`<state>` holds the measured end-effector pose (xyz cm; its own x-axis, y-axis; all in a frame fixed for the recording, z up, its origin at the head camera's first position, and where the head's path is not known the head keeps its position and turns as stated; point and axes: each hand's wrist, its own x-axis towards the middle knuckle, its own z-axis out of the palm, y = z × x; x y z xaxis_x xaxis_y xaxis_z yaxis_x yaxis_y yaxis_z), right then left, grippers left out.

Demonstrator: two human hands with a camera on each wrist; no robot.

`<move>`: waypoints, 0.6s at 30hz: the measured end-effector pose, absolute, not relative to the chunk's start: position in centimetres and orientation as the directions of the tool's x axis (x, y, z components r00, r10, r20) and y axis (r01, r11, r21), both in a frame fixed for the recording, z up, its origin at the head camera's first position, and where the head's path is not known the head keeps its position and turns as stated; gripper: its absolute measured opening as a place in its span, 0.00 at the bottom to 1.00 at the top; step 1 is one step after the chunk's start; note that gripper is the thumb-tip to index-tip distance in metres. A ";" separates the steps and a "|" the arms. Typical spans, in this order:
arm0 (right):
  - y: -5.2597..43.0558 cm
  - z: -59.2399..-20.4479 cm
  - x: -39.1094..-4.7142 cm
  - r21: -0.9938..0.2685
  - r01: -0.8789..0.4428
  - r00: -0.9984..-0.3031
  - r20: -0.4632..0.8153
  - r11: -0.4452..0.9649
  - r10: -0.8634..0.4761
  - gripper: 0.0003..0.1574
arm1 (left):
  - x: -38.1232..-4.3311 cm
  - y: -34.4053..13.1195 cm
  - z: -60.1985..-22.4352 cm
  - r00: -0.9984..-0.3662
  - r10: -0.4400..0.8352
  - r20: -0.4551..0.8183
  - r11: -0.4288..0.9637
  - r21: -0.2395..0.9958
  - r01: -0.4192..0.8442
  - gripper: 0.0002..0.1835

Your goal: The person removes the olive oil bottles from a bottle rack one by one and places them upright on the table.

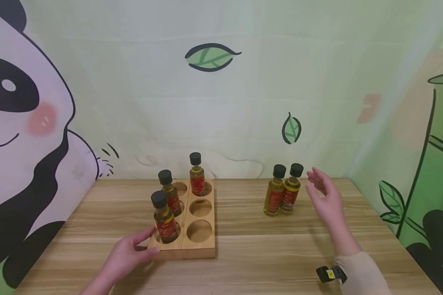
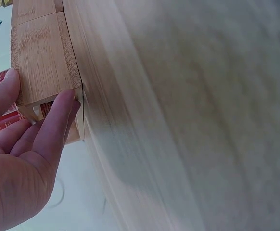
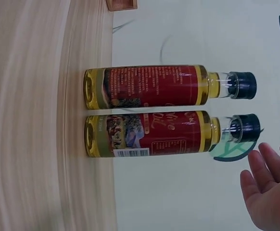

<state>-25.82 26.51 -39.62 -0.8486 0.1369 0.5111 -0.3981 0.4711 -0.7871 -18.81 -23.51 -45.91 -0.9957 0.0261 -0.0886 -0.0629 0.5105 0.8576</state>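
Note:
A wooden bottle rack [image 1: 198,253], made of two rows of round holes, sits left of centre on the table. My left hand [image 1: 127,256] holds its front left corner between thumb and fingers, also visible in the left wrist view. Small olive oil bottles with red labels and black caps stand in it: a front bottle [image 1: 166,223] and a middle bottle [image 1: 171,199] in the left row, a back bottle [image 1: 197,180] in the right row. Two more, a left bottle [image 1: 274,196] and a right bottle [image 1: 291,192], stand upright together on the table. Right of them, my right hand [image 1: 325,196] hovers apart, fingers extended, holding nothing.
The wood-grain table [image 1: 243,266] ends at the back against a pale green cloth backdrop [image 1: 243,123] printed with a panda, leaves and bamboo. A small black device [image 1: 330,273] sits at the right sleeve's cuff.

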 end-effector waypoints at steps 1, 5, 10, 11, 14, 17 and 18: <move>26.5 -39.6 -25.7 -0.777 -0.407 -0.843 0.522 0.480 0.132 0.32 | -18.8 -23.5 -45.9 -0.996 0.027 -0.087 0.510 0.858 -0.061 0.40; 26.2 -39.3 -25.3 -0.744 -0.431 -0.820 0.559 0.511 0.123 0.31 | -18.8 -23.5 -46.0 -0.996 0.026 -0.087 0.509 0.859 -0.062 0.40; 25.7 -39.1 -24.9 -0.713 -0.477 -0.789 0.605 0.514 0.108 0.30 | -18.8 -23.5 -45.9 -0.996 0.030 -0.087 0.514 0.855 -0.059 0.40; 25.5 -39.1 -24.9 -0.708 -0.490 -0.782 0.615 0.509 0.101 0.29 | -18.7 -23.5 -45.9 -0.996 0.035 -0.082 0.518 0.854 -0.052 0.40; 24.9 -38.9 -24.7 -0.693 -0.530 -0.766 0.638 0.489 0.075 0.28 | -18.7 -23.5 -45.9 -0.996 0.029 -0.085 0.516 0.855 -0.058 0.40; 24.2 -39.0 -24.5 -0.674 -0.558 -0.754 0.655 0.485 0.043 0.29 | -18.8 -23.5 -45.9 -0.996 0.032 -0.081 0.518 0.854 -0.052 0.40; 24.0 -39.0 -24.4 -0.664 -0.565 -0.750 0.660 0.489 0.030 0.30 | -18.8 -23.5 -45.9 -0.996 0.028 -0.085 0.515 0.855 -0.059 0.40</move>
